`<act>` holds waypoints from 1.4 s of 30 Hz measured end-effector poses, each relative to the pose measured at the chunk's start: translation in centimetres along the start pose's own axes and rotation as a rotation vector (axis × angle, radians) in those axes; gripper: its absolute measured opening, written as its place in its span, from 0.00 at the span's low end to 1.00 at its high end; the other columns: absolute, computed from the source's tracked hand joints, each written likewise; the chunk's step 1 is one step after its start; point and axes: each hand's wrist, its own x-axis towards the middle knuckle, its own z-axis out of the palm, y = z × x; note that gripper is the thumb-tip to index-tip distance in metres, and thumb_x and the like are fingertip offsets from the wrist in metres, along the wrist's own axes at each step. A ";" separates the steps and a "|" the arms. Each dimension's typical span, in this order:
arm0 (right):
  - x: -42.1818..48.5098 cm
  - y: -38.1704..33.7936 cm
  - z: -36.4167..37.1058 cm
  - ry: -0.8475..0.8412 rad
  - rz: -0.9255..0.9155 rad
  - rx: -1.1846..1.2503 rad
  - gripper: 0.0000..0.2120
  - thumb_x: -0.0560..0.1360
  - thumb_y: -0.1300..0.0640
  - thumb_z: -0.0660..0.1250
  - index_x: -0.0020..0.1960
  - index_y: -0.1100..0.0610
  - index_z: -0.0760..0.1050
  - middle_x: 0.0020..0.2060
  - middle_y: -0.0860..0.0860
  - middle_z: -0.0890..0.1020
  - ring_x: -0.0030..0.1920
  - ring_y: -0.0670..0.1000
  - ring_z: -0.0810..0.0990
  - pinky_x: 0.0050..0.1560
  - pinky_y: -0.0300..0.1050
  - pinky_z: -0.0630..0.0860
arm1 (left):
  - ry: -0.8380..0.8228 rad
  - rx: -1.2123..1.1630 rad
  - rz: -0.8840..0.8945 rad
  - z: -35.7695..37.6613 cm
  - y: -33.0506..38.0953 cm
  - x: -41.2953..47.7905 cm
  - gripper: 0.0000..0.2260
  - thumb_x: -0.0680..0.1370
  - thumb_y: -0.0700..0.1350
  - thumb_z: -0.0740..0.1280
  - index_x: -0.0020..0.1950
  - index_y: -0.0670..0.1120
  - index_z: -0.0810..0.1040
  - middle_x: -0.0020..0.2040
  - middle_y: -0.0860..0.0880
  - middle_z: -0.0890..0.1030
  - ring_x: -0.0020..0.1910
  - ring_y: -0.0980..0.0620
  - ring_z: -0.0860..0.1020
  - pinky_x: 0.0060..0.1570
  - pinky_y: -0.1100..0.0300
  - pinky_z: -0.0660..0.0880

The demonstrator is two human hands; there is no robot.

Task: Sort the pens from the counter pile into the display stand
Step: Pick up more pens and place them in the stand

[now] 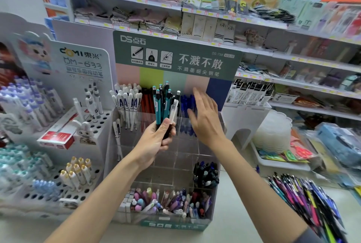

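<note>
At the far left a white perforated rack (64, 182) holds pale capped pens, with a red-and-white box (56, 137) lying on its upper step. Beside it stands the clear display stand (172, 164) under a green header card; its back row holds white pens (127, 102), then red pens (146, 102), then blue pens (186, 104). The left hand (156, 141) is raised over the stand's middle compartments, its fingers and thumb wrapped round the lower ends of a bundle of pens (164, 104), teal and black with 1 pale one, held upright with the clickers on top. Just right of the bundle the right hand (205, 117) is spread flat with straight fingers, holding nothing, in front of the blue pens and slightly blurred. Lower in the stand, dark pens (206, 174) fill 1 right-hand compartment and mixed pastel pens (166, 201) crowd the front row. At the far right the counter pile (304, 201) of many-coloured pens lies on the counter (234, 229).
</note>
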 end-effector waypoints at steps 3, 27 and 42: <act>-0.3 0.2 -0.1 0.037 -0.071 -0.014 0.24 0.80 0.61 0.61 0.75 0.63 0.63 0.72 0.59 0.69 0.73 0.54 0.64 0.76 0.50 0.56 | -0.024 -0.031 -0.020 -0.2 0.1 0.0 0.15 0.77 0.54 0.62 0.53 0.42 0.73 0.37 0.51 0.76 0.28 0.58 0.65 0.23 0.70 0.62; 3.0 -3.5 -7.4 -0.202 0.320 0.860 0.16 0.75 0.62 0.72 0.62 0.55 0.76 0.41 0.55 0.83 0.40 0.47 0.80 0.44 0.42 0.75 | -0.271 0.026 -0.086 1.3 0.3 -0.5 0.13 0.78 0.47 0.65 0.56 0.40 0.72 0.37 0.50 0.71 0.31 0.57 0.61 0.28 0.67 0.57; 3.5 3.1 -9.9 0.126 0.265 0.262 0.18 0.82 0.62 0.60 0.71 0.60 0.65 0.53 0.50 0.79 0.46 0.46 0.76 0.48 0.39 0.71 | -0.074 -0.020 -0.119 2.6 -1.1 0.2 0.09 0.84 0.44 0.59 0.56 0.41 0.74 0.34 0.51 0.71 0.29 0.57 0.64 0.25 0.68 0.61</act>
